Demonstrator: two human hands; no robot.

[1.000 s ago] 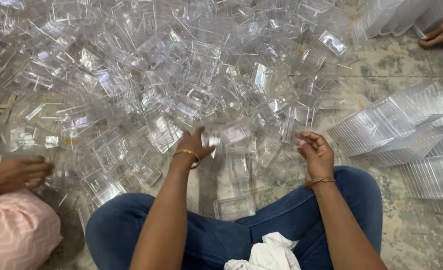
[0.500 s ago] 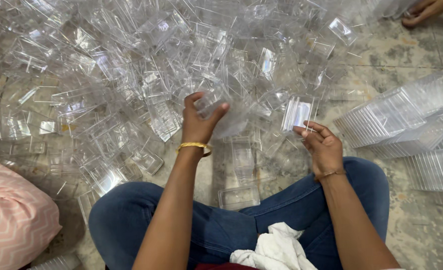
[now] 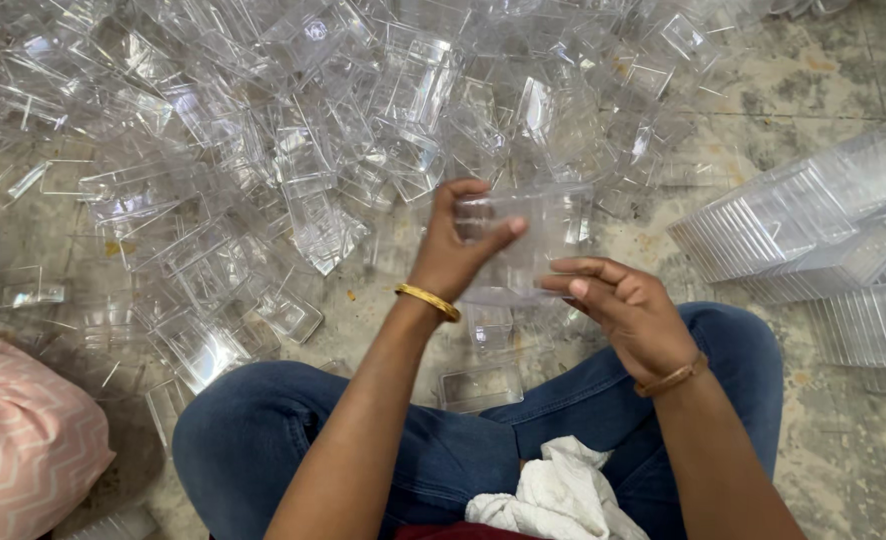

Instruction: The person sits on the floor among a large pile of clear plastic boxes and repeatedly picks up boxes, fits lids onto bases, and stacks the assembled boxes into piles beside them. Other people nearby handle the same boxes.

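The clear plastic box is held up over the floor between both hands, its long axis running left to right, the left hand gripping its left end and the right hand pinching its near right edge.

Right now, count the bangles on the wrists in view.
2. A gold bangle circles the left hand's wrist; a thinner brownish bangle circles the right hand's wrist. Both hands hold one clear plastic box. Nothing else seems hidden.
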